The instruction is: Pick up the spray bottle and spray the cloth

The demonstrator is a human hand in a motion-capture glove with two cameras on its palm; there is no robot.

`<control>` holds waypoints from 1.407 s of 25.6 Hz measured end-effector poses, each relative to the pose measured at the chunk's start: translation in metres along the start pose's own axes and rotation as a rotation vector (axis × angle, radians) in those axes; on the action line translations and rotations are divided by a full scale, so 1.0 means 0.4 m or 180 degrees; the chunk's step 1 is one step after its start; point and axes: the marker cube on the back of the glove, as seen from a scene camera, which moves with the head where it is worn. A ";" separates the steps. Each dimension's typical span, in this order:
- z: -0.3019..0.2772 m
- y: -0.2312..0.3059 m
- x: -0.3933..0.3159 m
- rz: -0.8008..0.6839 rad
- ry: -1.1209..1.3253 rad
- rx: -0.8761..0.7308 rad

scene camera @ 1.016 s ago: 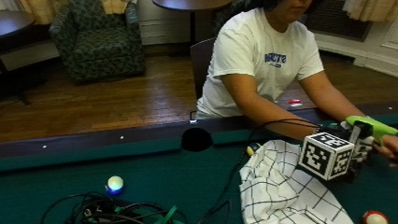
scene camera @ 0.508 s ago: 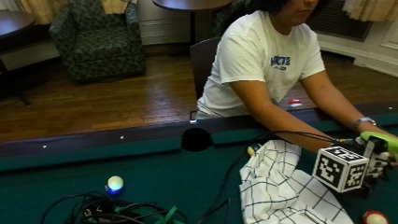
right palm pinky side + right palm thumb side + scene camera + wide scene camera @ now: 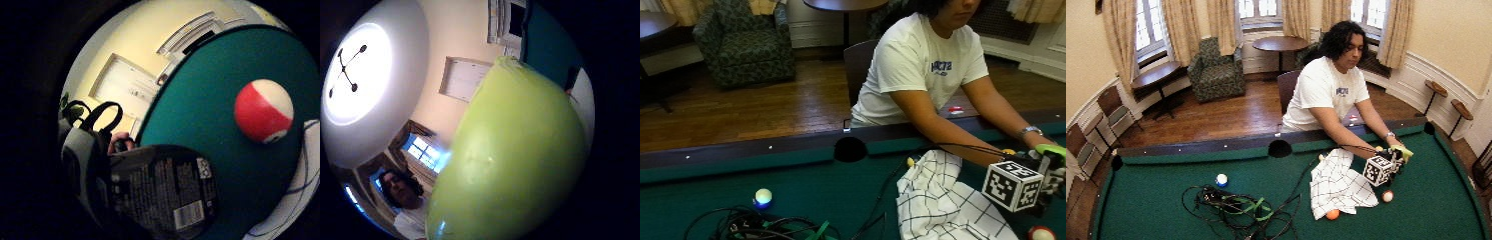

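Note:
My gloved right hand (image 3: 1047,176) grips a spray bottle at the right end of the pool table. The bottle's lime-green spray head (image 3: 1054,150) sticks up above the hand and fills the thumb side palm view (image 3: 515,160). Its dark labelled body (image 3: 165,192) lies against the palm. A white cloth (image 3: 943,207) with a thin dark grid lies crumpled on the green felt (image 3: 806,190), just left of the hand. The bottle stands upright beside the cloth's right edge (image 3: 1339,182). The bare left hand, with a wristwatch (image 3: 1029,131), is close behind the bottle.
A red-and-white ball (image 3: 1041,233) lies on the felt just in front of the hand (image 3: 263,111). An orange ball (image 3: 1332,214) sits at the cloth's near edge. A blue-and-white ball (image 3: 763,196) and a tangle of cables (image 3: 766,227) lie to the left. A side pocket (image 3: 850,149) opens in the far rail.
The right hand with the bottle has come down and a little to the right, closer to the felt beside the cloth. The cloth has not moved.

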 end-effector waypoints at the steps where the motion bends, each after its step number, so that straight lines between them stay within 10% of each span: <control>1: -0.001 0.002 0.002 0.0029 -0.0016 -0.0025; 12: -0.019 0.053 0.066 0.0426 0.0035 -0.0645; 36: -0.264 0.233 -0.058 -0.0650 0.2988 -0.1405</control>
